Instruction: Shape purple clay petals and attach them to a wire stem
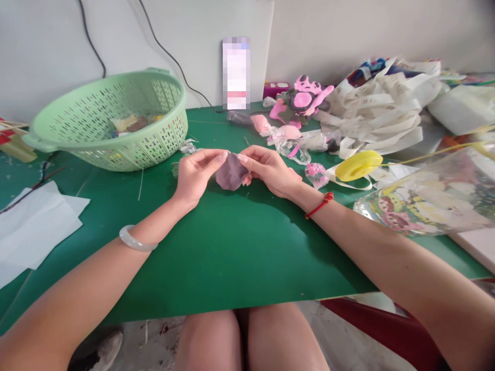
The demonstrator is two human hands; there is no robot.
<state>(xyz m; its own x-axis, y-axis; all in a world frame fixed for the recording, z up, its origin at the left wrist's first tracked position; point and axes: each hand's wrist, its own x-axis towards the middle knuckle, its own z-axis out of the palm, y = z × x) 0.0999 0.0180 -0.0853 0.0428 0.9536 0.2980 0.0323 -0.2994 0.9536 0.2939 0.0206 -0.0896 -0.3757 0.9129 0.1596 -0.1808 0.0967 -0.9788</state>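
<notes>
A flattened lump of dull purple clay (229, 173) is held just above the green table (232, 247), at its middle. My left hand (196, 172) pinches the lump's left edge with thumb and fingers. My right hand (267, 170) grips its right edge, fingers curled over the top. Both hands are closed on the same lump. A pale bangle is on my left wrist and a red cord on my right wrist.
A pale green perforated basket (112, 121) with scraps stands at the back left. White paper sheets (34, 221) lie at the left edge. Pink clay pieces and plastic wrap (297, 116), a yellow tape roll (358, 165), white ribbon and a clear printed bag (429, 198) crowd the right.
</notes>
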